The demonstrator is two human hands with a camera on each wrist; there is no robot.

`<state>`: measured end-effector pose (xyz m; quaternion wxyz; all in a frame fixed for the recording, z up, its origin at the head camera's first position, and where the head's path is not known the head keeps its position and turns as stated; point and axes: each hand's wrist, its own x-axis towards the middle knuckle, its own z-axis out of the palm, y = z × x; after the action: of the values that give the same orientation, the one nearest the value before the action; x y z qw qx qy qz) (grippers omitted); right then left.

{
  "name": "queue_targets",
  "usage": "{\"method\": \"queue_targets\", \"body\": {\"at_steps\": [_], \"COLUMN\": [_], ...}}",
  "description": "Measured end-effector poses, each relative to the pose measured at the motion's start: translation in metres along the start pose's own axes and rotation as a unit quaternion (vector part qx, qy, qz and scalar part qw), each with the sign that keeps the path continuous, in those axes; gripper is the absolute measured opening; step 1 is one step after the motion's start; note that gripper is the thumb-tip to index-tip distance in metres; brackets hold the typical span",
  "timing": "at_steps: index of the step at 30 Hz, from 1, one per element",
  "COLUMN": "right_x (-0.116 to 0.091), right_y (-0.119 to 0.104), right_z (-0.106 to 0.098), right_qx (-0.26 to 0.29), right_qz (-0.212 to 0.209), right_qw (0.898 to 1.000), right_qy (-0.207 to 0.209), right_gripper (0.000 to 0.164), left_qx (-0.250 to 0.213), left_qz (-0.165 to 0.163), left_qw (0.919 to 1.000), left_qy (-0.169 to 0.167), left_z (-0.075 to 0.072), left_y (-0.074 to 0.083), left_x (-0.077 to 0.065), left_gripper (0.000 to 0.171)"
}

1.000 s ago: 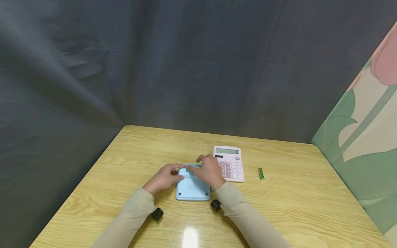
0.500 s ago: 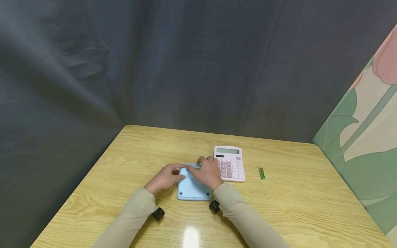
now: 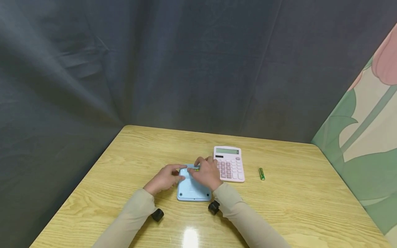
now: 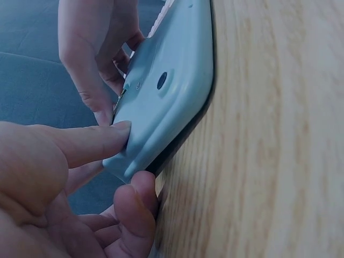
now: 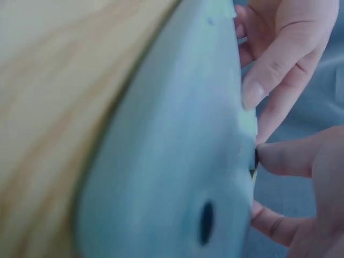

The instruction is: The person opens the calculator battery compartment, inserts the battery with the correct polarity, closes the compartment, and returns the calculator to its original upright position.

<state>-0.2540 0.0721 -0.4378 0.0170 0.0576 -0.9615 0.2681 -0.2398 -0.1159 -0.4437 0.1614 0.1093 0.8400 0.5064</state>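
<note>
A light blue calculator point(image 3: 193, 189) lies face down on the wooden table, back upward. My left hand point(image 3: 165, 179) grips its left side; in the left wrist view the thumb is on the back and fingertips meet the edge below. My right hand point(image 3: 207, 174) reaches over the far part, thumb at the battery slot and fingers bent by the far edge. A bit of a green battery point(image 3: 197, 169) shows between right thumb and fingers, the rest hidden by the hand. Right beside that hand lies a pink calculator point(image 3: 234, 167), face up.
A second green battery point(image 3: 262, 174) lies to the right of the pink calculator. Dark cloth point(image 3: 198, 69) hangs behind the wooden table point(image 3: 294, 199), and a flowered panel point(image 3: 372, 131) stands at the right. A black wrist device point(image 3: 157, 215) sits under the left sleeve.
The right thumb has shifted slightly at the slot; the green that showed left of it one second ago now shows right of it. The left hand keeps its hold.
</note>
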Motion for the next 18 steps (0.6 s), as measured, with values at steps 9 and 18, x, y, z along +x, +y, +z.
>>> {"method": "queue_targets", "body": {"at_steps": [9,18], "right_x": [0.0028,0.0037], "right_y": [-0.0048,-0.0044], "right_z": [-0.0034,-0.0054], "right_qx": [0.014,0.015], "right_qz": [-0.029,-0.029], "right_qw": [0.999,0.999], "right_qy": [-0.001,-0.008], "right_gripper": [0.021,0.021], "left_qx": [0.016,0.013], "left_qz": [0.004,0.024], "left_qw": [0.9999,0.9996], "left_qy": [0.001,0.000], "left_z": [-0.0002,0.0011], "left_y": [-0.0001,-0.0005], "left_x": [-0.0014,-0.0024], "left_gripper": [0.047,0.046]}}
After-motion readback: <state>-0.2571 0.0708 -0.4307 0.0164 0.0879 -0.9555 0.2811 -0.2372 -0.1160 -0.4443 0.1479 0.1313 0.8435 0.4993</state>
